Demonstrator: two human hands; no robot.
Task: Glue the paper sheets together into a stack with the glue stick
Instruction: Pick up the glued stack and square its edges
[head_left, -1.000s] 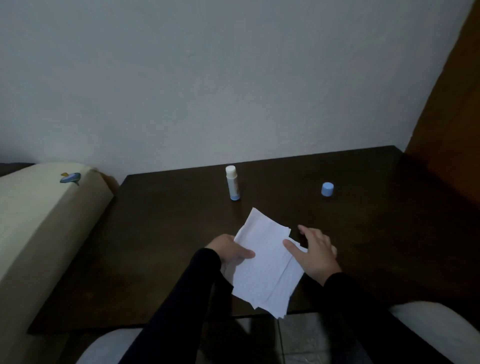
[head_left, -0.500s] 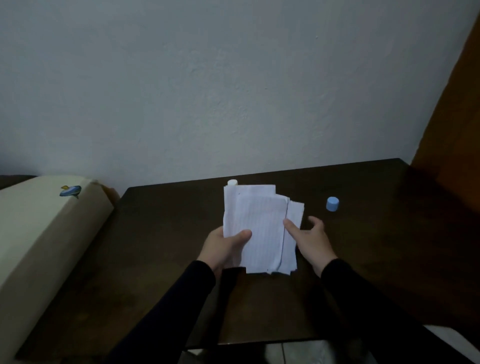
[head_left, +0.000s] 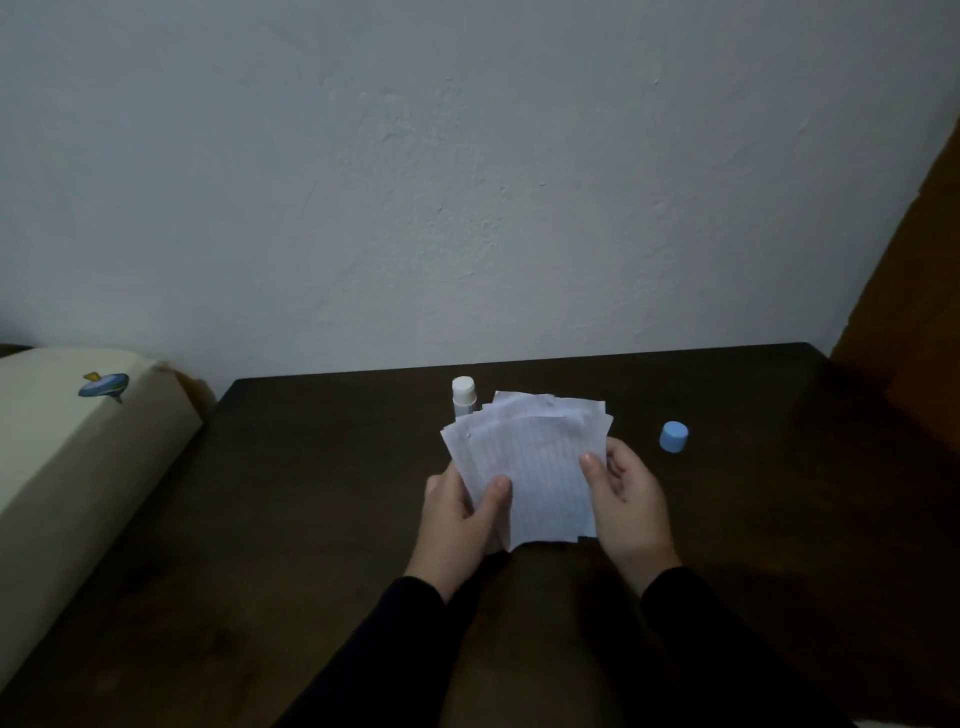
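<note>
above the dark table (head_left: 311, 519), left hand (head_left: 457, 514) and right hand (head_left: 626, 499) now pinch the paper sheets (head_left: 535, 467) fanned apart, no longer squared; uncapped glue stick (head_left: 462, 397) stands behind, untouched.

White paper sheets (head_left: 535, 467) carry faint lines, probably bluish ruling, though the dim light makes the tint hard to judge. The glue stick (head_left: 462, 397) behind them is white. A small cap (head_left: 674, 437) is light blue. The table (head_left: 311, 519) is very dark brown wood. Both sleeves (head_left: 395, 649) are black. The wall (head_left: 467, 182) is pale grey-white. A cream cushion (head_left: 67, 457) bears a small blue and yellow motif (head_left: 104, 385). A panel (head_left: 914, 291) at the right edge is orange-brown.
</note>
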